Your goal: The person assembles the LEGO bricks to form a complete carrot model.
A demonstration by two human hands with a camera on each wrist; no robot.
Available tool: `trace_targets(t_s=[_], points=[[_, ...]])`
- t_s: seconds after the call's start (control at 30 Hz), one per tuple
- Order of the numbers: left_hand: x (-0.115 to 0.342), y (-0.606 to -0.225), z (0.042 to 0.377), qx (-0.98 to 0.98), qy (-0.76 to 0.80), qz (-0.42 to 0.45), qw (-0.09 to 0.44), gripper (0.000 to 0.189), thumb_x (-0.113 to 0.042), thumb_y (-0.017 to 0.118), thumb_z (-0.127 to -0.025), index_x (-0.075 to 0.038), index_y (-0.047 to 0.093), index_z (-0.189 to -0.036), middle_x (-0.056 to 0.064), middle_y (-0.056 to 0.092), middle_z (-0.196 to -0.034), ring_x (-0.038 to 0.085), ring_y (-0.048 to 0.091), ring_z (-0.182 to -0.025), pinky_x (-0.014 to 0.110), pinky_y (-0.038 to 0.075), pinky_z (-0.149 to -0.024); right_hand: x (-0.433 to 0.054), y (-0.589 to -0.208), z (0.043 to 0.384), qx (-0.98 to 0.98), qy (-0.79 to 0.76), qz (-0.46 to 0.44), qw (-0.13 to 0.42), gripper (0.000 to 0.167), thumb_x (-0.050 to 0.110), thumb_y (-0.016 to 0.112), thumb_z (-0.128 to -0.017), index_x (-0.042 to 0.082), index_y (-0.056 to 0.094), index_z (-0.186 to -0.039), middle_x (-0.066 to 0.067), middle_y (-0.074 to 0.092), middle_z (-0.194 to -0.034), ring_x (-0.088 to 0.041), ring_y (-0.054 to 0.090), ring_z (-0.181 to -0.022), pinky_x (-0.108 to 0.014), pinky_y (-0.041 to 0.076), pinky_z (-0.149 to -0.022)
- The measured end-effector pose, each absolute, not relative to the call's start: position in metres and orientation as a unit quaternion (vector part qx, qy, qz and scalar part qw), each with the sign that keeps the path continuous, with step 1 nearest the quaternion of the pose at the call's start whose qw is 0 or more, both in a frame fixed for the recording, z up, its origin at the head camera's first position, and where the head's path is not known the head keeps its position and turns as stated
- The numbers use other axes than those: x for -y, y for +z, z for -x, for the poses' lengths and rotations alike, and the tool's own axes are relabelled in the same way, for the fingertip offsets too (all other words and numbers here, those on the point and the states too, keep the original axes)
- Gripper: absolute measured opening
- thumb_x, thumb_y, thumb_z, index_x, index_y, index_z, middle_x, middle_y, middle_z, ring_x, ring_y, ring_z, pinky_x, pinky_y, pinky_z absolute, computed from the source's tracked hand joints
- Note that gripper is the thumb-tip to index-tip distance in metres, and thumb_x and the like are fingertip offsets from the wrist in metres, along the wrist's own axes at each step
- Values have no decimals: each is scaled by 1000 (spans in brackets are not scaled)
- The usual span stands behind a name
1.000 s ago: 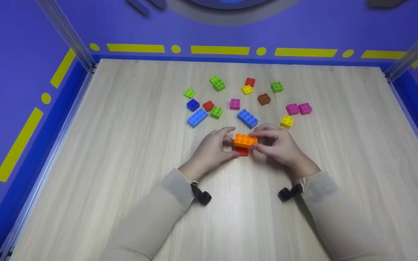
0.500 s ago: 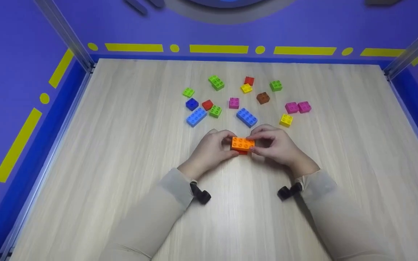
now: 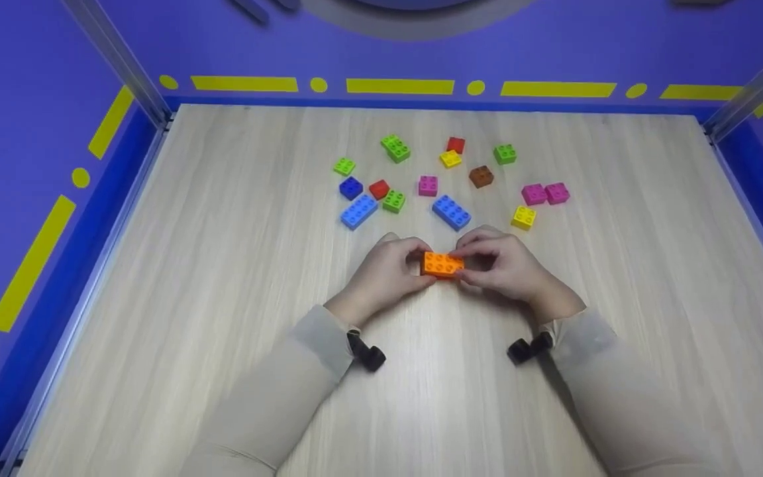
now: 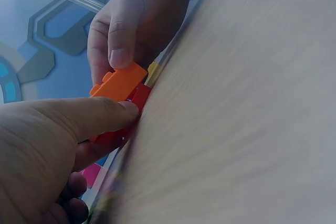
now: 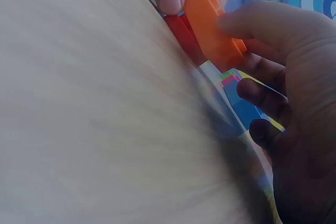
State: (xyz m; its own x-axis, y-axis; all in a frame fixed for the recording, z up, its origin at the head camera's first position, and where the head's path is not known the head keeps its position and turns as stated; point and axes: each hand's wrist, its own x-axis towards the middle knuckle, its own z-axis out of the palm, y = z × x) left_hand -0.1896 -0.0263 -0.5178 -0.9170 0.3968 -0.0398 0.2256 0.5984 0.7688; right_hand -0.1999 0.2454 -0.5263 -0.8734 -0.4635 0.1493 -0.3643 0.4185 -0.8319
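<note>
An orange toy building brick (image 3: pixel 443 264) with two rows of studs lies between the two hands, over a red brick (image 5: pixel 184 38). My right hand (image 3: pixel 507 267) pinches the orange brick at its right end, thumb in front and fingers behind. With thumb and fingers, my left hand (image 3: pixel 388 268) grips the red brick low at the table. In both wrist views the orange brick looks slightly tilted against the red one; whether their studs are joined I cannot tell. From the head view the orange brick covers nearly all of the red brick.
Loose bricks lie scattered beyond the hands. A light blue brick (image 3: pixel 451 212) is closest, with another light blue brick (image 3: pixel 359 212) to the left and a yellow brick (image 3: pixel 524 218) to the right. Blue panels (image 3: pixel 381 53) border the wooden table (image 3: pixel 222 265).
The orange brick has moved slightly left and down over the red one, hiding it from above. My left index finger has closed in towards the bricks. The loose bricks have stayed put.
</note>
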Motion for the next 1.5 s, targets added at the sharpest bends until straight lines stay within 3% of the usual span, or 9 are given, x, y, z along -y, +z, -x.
trace_targets(t_s=[0.37, 0.6, 0.9, 1.0, 1.2, 1.37, 1.5], points=[[27, -519, 192, -897, 386, -201, 80, 38, -32, 95, -95, -14, 84, -127, 1, 83, -127, 22, 59, -114, 35, 51, -101, -243, -520, 200, -867, -427, 251, 55, 32, 6, 95, -89, 12, 89, -120, -7, 79, -122, -20, 64, -117, -12, 48, -104], [27, -518, 194, -899, 379, -207, 69, 41, -49, 85, -101, -16, 86, -126, -1, 83, -124, 20, 58, -112, 34, 50, -98, -240, -513, 198, -879, -399, 253, 59, 35, 5, 95, -88, 10, 89, -122, -8, 78, -123, -23, 65, -118, -13, 49, -105], [25, -515, 195, -904, 369, -205, 64, 38, -44, 83, -104, -13, 88, -126, 5, 78, -119, 26, 57, -112, 38, 46, -98, -236, -512, 196, -884, -397, 234, 70, 30, 15, 94, -94, 9, 88, -123, -8, 78, -124, -25, 67, -118, -14, 52, -105], [26, -515, 194, -907, 362, -207, 62, 40, -45, 83, -104, -13, 87, -127, 4, 78, -119, 25, 58, -111, 38, 47, -98, -236, -514, 194, -887, -393, 234, 62, 31, 17, 95, -94, 10, 88, -123, -7, 79, -124, -25, 67, -119, -20, 54, -107], [33, -515, 196, -909, 358, -213, 32, 42, -51, 81, -104, -15, 88, -125, 1, 77, -115, 23, 56, -108, 37, 46, -94, -231, -516, 200, -886, -380, 265, 20, 33, 21, 97, -92, 15, 89, -123, -1, 86, -117, -22, 70, -113, -36, 57, -104], [38, -521, 194, -903, 384, -193, 14, 46, -54, 76, -106, -16, 85, -131, 2, 77, -125, 24, 60, -116, 41, 50, -103, -234, -521, 195, -892, -362, 269, 24, 34, 26, 96, -93, 19, 88, -125, 3, 85, -118, -19, 70, -111, -36, 59, -102], [47, -520, 207, -884, 447, -121, -70, 38, -43, 74, -108, -13, 83, -129, 6, 75, -133, 29, 62, -128, 49, 51, -114, -236, -521, 197, -898, -357, 256, 26, 35, 26, 96, -93, 23, 88, -126, 6, 84, -119, -17, 69, -113, -37, 60, -103]])
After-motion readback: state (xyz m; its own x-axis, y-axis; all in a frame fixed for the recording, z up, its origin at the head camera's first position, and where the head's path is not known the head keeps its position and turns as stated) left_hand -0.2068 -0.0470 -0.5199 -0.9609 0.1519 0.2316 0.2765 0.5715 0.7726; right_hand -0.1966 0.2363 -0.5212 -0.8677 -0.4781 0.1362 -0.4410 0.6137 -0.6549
